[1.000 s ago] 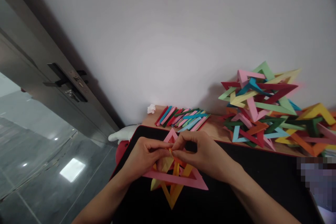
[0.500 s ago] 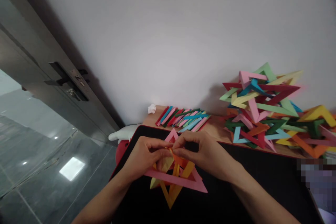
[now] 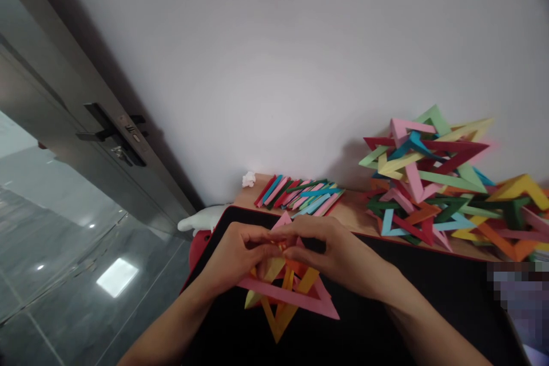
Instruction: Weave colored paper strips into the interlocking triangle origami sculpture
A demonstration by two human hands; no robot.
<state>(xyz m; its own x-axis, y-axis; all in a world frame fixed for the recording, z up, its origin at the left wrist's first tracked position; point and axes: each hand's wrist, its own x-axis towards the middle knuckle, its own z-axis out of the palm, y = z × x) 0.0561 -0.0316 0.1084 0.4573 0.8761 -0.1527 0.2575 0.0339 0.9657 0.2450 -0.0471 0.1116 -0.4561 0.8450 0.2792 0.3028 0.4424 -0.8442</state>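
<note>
Paper star [image 3: 292, 296] sat over the black mat [image 3: 429, 286], its long pink side [image 3: 311, 302] crosswise, below and between your left hand [image 3: 239, 251], pinching its top, and your equally near right hand [image 3: 337, 254], whose grip I could not tell.

Dim, cool light greys the wall [image 3: 274, 68], darker toward the upper corners. White glare squares off on the floor [image 3: 128, 320], lower left; pixel blocks hide the lower right. Detail beside the left hand [image 3: 242, 249] seems slightly soft.
</note>
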